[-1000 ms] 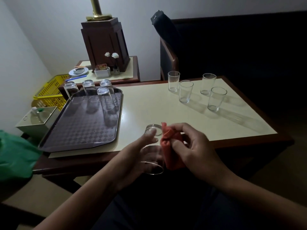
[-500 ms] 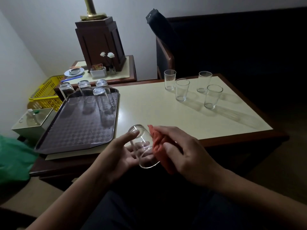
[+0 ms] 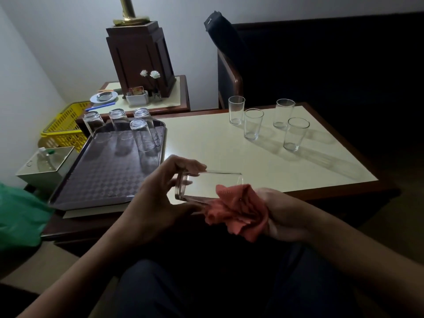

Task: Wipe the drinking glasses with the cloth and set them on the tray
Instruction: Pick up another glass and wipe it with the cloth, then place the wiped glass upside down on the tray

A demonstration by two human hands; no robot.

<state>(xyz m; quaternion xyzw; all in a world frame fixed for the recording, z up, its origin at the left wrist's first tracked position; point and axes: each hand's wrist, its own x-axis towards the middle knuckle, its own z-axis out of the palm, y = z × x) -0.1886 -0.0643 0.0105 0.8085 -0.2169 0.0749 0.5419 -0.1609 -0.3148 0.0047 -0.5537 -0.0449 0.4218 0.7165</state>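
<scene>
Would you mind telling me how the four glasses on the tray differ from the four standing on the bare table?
The tray glasses stand upside down on the tray; the table glasses stand upright on the table. The tray glasses sit left, the table glasses far right. Both sets are clear, empty tumblers.

Nine drinking glasses counted: four upturned glasses (image 3: 91, 125) (image 3: 119, 121) (image 3: 146, 117) (image 3: 142, 137) on the tray (image 3: 103, 175); four upright glasses (image 3: 236, 110) (image 3: 253, 123) (image 3: 284, 113) (image 3: 296, 134) on the worktop (image 3: 206, 143); one held glass (image 3: 211, 185) on its side; one tray; one orange cloth (image 3: 238, 210); two grips, left grip (image 3: 156, 203) and right grip (image 3: 284, 214); two white flowers (image 3: 143, 73) (image 3: 155, 74); one yellow basket (image 3: 66, 127); one blue pen (image 3: 99, 107); one saucer (image 3: 94, 99); one lidded metal box (image 3: 46, 161).
</scene>
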